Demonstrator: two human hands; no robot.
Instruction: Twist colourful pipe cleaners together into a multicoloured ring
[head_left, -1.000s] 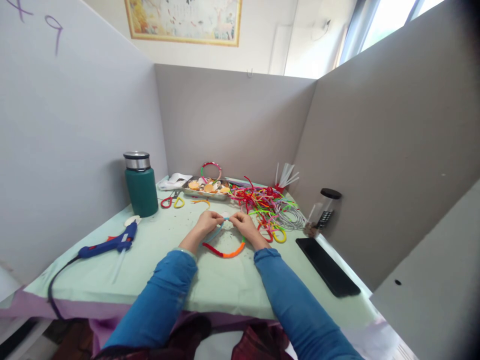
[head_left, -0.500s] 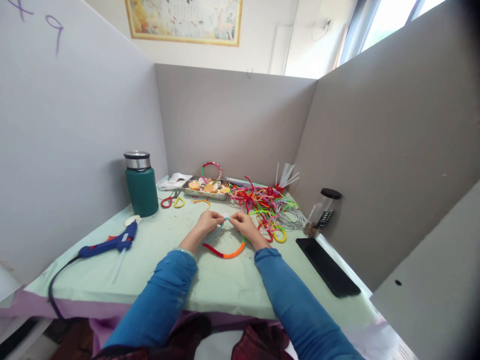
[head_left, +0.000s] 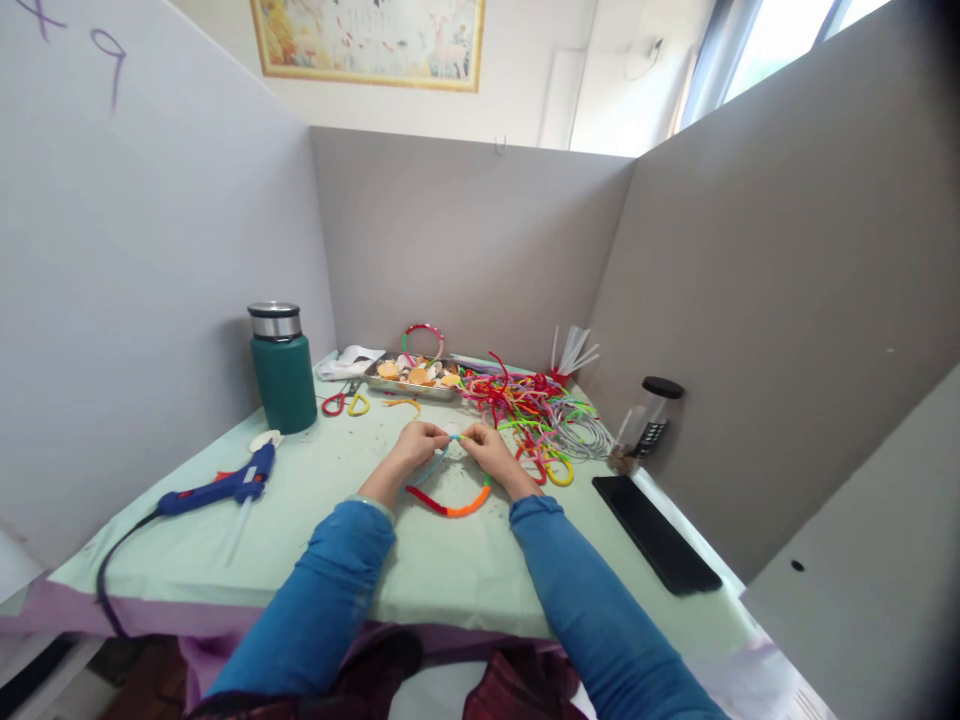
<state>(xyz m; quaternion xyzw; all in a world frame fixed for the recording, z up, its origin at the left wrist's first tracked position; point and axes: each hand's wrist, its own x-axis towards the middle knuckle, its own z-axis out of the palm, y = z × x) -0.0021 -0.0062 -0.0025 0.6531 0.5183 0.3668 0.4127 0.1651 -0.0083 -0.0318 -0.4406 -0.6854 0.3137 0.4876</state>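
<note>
My left hand (head_left: 416, 442) and my right hand (head_left: 484, 446) meet at the middle of the table, both pinching the top of a hoop wrapped in coloured pipe cleaners (head_left: 450, 505). The hoop's red, orange and green arc curves on the table below my hands, and a light blue stretch runs up to my fingers. A small white piece sits between my fingertips. Both sleeves are blue.
A heap of coloured pipe cleaners (head_left: 532, 410) lies right of my hands. Behind are a metal tray (head_left: 412, 382) with orange pieces, scissors (head_left: 345, 403) and a green flask (head_left: 281, 368). A blue glue gun (head_left: 221, 488) lies at left, a black phone (head_left: 656, 532) and a jar (head_left: 649, 420) at right.
My fingers have shifted slightly on the top of the hoop. Nothing else has moved.
</note>
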